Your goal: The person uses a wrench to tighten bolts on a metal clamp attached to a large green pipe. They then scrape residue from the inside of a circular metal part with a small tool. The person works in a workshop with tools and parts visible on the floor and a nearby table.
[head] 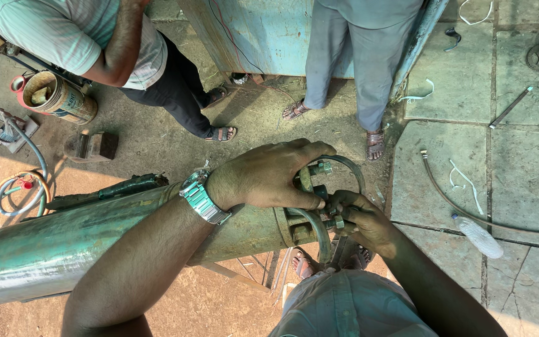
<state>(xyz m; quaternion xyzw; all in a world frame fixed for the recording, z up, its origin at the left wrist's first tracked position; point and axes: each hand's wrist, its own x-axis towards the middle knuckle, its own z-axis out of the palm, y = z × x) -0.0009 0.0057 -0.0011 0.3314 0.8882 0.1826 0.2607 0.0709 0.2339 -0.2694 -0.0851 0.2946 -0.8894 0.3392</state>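
Note:
A long green metal pipe (45, 246) lies across the view and ends in a round flange (315, 232) with bolts through it. My left hand (269, 176), a metal watch on its wrist, curls over the top of the flange, its fingers closed around the rim beside a bolt (322, 167). My right hand (362, 219) comes in from the lower right and pinches a nut and bolt (334, 221) on the flange face. The two hands touch at the fingertips. My palms hide part of the flange.
Two other people stand close behind the pipe, their sandalled feet (223, 133) (375, 143) on the ground. A tin can (57, 97), coiled hoses (17, 190) and a metal block (97, 145) lie left. A plastic bottle (479, 236), a thin hose (444, 195) and a rod (510, 107) lie right.

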